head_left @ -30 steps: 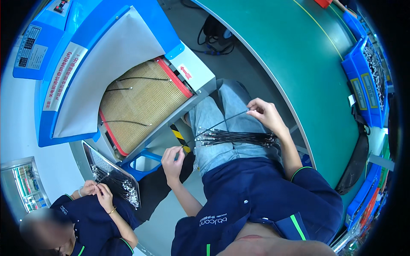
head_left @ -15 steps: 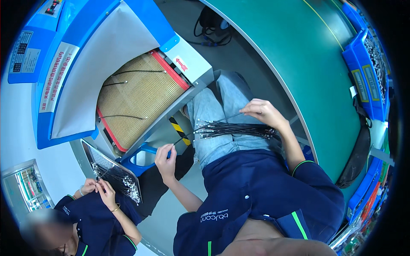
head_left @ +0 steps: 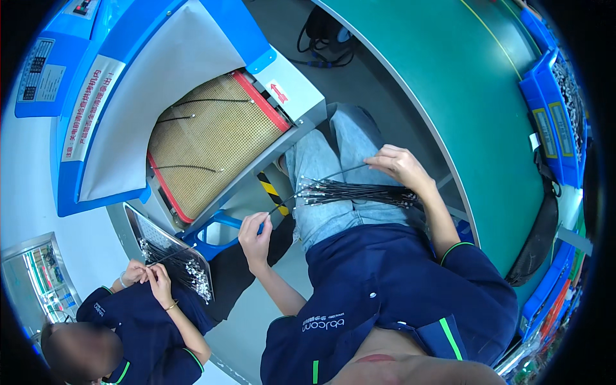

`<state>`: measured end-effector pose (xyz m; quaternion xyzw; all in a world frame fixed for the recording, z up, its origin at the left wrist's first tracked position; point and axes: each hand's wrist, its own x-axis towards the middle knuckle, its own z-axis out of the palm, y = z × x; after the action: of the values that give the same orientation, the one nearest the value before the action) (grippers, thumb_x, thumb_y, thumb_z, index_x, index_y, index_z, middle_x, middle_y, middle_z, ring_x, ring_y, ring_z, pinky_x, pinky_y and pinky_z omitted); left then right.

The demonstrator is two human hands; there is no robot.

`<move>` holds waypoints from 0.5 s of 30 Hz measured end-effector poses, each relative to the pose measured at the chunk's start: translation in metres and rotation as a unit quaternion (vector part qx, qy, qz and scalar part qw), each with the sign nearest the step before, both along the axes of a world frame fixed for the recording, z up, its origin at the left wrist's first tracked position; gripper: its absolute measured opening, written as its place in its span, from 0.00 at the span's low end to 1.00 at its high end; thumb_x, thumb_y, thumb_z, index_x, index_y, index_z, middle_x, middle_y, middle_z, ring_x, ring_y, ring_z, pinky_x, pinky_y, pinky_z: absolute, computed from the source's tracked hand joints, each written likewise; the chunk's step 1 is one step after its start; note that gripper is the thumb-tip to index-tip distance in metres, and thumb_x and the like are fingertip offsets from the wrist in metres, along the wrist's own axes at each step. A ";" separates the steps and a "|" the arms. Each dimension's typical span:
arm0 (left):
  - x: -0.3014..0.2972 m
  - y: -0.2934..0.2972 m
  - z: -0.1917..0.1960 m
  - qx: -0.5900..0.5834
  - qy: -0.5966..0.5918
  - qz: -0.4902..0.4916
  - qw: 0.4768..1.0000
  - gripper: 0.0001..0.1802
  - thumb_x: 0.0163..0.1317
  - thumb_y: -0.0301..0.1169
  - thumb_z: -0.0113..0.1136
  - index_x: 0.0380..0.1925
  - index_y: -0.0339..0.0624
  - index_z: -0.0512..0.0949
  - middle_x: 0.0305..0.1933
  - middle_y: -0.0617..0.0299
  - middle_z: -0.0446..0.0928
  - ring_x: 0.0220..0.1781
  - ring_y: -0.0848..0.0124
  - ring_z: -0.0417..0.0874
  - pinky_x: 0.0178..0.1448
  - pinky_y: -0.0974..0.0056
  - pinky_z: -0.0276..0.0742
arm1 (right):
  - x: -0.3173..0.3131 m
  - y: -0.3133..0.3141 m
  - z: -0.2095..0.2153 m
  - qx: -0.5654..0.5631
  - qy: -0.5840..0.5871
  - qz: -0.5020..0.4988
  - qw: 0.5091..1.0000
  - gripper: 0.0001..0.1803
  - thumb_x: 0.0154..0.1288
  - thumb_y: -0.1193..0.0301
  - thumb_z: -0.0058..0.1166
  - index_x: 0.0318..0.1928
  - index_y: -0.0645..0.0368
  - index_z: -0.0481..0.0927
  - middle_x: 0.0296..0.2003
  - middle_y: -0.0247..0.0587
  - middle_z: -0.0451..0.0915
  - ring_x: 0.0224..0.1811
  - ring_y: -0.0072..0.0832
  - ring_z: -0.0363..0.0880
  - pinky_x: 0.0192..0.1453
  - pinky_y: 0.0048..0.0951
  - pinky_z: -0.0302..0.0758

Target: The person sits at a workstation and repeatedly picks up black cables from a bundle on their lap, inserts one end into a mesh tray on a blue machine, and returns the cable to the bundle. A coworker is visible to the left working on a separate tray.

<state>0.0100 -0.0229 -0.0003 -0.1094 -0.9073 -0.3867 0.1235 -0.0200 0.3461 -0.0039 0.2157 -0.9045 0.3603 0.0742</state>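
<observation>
A single thin black cable (head_left: 343,171) runs slantwise between my two hands above my lap. My left hand (head_left: 255,239) pinches its lower left end. At its upper right end, the fingertips of my right hand (head_left: 401,168) are closed on it. Under this cable a bundle of black cables (head_left: 359,192) lies across my thighs, with small metallic and white ends at its left. My right wrist is close to the bundle's right end.
A blue and white machine with a red-edged mesh belt (head_left: 218,138) stands at upper left, several black cables on it. Lower left, a co-worker's hands (head_left: 154,279) hold a cable by a metal tray (head_left: 204,256). Right: a green table (head_left: 443,77) and blue bins (head_left: 553,122).
My hands keep their pinch on the cable, almost unmoved. The view has shifted slightly. A cable in the co-worker's hands now points up and right over the tray.
</observation>
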 end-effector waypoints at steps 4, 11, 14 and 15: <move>-0.002 0.004 0.002 -0.002 -0.004 -0.017 1.000 0.08 0.47 0.16 0.65 0.29 0.36 0.80 0.33 0.56 0.82 0.34 0.61 0.81 0.40 0.62 0.76 | 0.001 0.000 -0.009 0.043 0.043 -0.028 0.998 0.07 0.53 0.75 0.61 0.35 0.57 0.83 0.29 0.34 0.79 0.31 0.30 0.78 0.36 0.31 0.77; -0.004 0.006 0.005 0.002 0.004 -0.029 1.000 0.09 0.46 0.17 0.65 0.29 0.36 0.79 0.33 0.57 0.81 0.34 0.61 0.81 0.39 0.62 0.76 | -0.003 -0.003 -0.003 0.005 0.041 -0.036 0.999 0.10 0.54 0.75 0.61 0.40 0.57 0.83 0.31 0.35 0.79 0.32 0.31 0.79 0.36 0.30 0.77; -0.001 0.006 0.005 0.000 -0.002 -0.027 1.000 0.08 0.47 0.16 0.64 0.29 0.35 0.80 0.33 0.55 0.82 0.35 0.63 0.82 0.41 0.64 0.77 | -0.003 -0.002 -0.008 -0.013 0.020 -0.026 0.999 0.10 0.55 0.74 0.61 0.40 0.57 0.83 0.32 0.36 0.80 0.33 0.31 0.79 0.36 0.30 0.77; -0.001 0.005 0.005 0.000 -0.002 -0.026 1.000 0.08 0.47 0.16 0.64 0.30 0.35 0.80 0.32 0.55 0.81 0.35 0.63 0.82 0.41 0.64 0.77 | -0.003 -0.002 -0.010 -0.014 0.015 -0.022 1.000 0.10 0.56 0.73 0.61 0.40 0.57 0.83 0.32 0.36 0.80 0.33 0.31 0.79 0.36 0.31 0.77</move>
<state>0.0094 -0.0174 0.0045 -0.1320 -0.9044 -0.3902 0.1113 -0.0228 0.3441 -0.0136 0.1999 -0.9027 0.3680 0.0983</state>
